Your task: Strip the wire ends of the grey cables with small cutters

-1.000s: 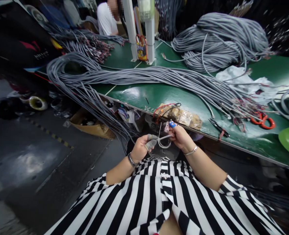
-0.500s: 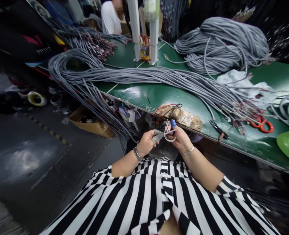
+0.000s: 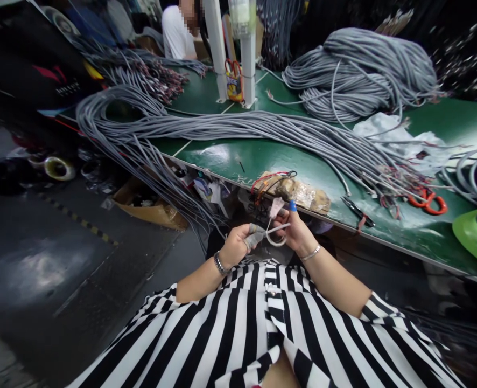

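My left hand [image 3: 240,242] pinches tight on grey cable [image 3: 278,229], just off worktop [image 3: 218,153] edge; right hand [image 3: 298,233] half-curled at its loop, can't tell if gripping. Cable's straight stretch runs crosswise between hands, pointing right, slightly up.

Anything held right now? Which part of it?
Yes, a thin pale cable: the left hand pinches it near where its small loop crosses; the right hand holds the loop's opposite side. Can't tell whether the pinkish piece is gripped.
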`<state>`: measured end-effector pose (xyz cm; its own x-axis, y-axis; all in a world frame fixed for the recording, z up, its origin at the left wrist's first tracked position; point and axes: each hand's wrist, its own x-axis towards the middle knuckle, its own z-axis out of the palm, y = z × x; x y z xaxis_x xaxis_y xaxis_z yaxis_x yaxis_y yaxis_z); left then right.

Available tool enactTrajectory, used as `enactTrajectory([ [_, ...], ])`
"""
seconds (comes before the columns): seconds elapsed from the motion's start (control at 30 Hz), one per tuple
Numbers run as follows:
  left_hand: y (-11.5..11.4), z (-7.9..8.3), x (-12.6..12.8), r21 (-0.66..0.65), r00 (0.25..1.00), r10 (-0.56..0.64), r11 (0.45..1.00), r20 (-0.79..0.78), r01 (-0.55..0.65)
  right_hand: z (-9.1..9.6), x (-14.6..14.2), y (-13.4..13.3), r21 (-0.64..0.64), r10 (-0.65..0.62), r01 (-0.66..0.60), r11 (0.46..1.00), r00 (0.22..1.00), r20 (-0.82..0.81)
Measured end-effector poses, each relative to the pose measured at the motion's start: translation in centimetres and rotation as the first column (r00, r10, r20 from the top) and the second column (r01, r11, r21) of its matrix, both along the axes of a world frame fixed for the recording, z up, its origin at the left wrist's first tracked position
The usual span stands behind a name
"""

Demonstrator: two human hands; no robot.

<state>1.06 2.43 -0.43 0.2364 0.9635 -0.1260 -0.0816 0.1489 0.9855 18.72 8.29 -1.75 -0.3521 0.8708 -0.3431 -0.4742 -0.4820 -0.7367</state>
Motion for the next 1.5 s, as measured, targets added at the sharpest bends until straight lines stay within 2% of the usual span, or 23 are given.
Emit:
enactTrajectory([
  [0.1, -1.6, -0.2, -1.2, 0.019, 0.999, -0.035, 0.999, -0.035, 0.036, -0.5, 0.9, -0.5, -0.083, -0.06, 0.056, 0.995, 0.998, -0.035],
  [0.13, -2.0, -0.3, -1.6, 0.034, 0.998, -0.037, 0.999, -0.049, 0.039, -0.6, 1.1, -0.7, -0.088, -0.04, 0.037, 0.995, 0.999, -0.023],
  [0.3, -2.8, -0.4, -2.4, 0.134, 0.991, 0.039, 0.991, -0.13, -0.022, 0.0, 1.9, -2.0, 0.024, 0.154, -0.157, 0.987, 0.984, 0.091],
  [0.43, -2.7, -0.7, -2.2, 0.208, 0.982, 0.042, 0.978, -0.183, -0.003, 0.8, 2.1, -2.6, 0.067, 0.168, -0.18, 0.981, 0.973, 0.155],
  [0.57, -2.7, -0.9, -1.8, 0.221, 0.98, 0.047, 0.975, -0.191, -0.003, 1.0, 2.1, -2.4, 0.088, 0.153, -0.169, 0.982, 0.974, 0.165],
  [0.73, -2.4, -0.3, -1.4, 0.203, 0.983, 0.059, 0.979, -0.175, -0.023, 1.0, 1.8, -1.0, 0.075, 0.079, -0.094, 0.993, 0.979, 0.186],
  [0.9, -1.6, 0.2, -0.6, 0.149, 0.992, 0.063, 0.988, -0.107, -0.047, 1.7, 0.4, 0.3, 0.137, 0.01, -0.033, 0.99, 0.986, 0.166],
  [1.1, -0.8, -0.3, 0.1, 0.085, 0.995, 0.072, 0.994, -0.076, -0.065, 1.9, -0.6, 0.4, 0.102, -0.096, 0.083, 0.991, 0.987, 0.13],
  [1.17, -0.7, -0.5, 0.1, 0.081, 0.993, 0.068, 0.995, -0.093, -0.061, 1.9, -0.8, 0.3, 0.127, -0.177, 0.159, 0.979, 0.974, 0.143],
  [1.27, -0.5, -0.7, 0.0, 0.077, 0.992, 0.071, 0.995, -0.101, -0.064, 1.7, -1.2, 0.2, 0.212, -0.336, 0.299, 0.93, 0.927, 0.166],
  [1.3, -0.5, -0.7, 0.0, 0.076, 0.992, 0.07, 0.995, -0.101, -0.062, 1.6, -1.3, 0.2, 0.222, -0.353, 0.315, 0.923, 0.922, 0.159],
  [1.37, -0.5, -0.9, 0.0, 0.074, 0.993, 0.062, 0.996, -0.098, -0.055, 1.3, -1.5, 0.3, 0.191, -0.298, 0.271, 0.943, 0.946, 0.125],
  [1.5, -0.6, -1.2, 0.1, 0.053, 0.995, 0.047, 0.998, -0.087, -0.042, 1.4, -1.7, 0.8, 0.056, -0.104, 0.103, 0.993, 0.995, 0.004],
])
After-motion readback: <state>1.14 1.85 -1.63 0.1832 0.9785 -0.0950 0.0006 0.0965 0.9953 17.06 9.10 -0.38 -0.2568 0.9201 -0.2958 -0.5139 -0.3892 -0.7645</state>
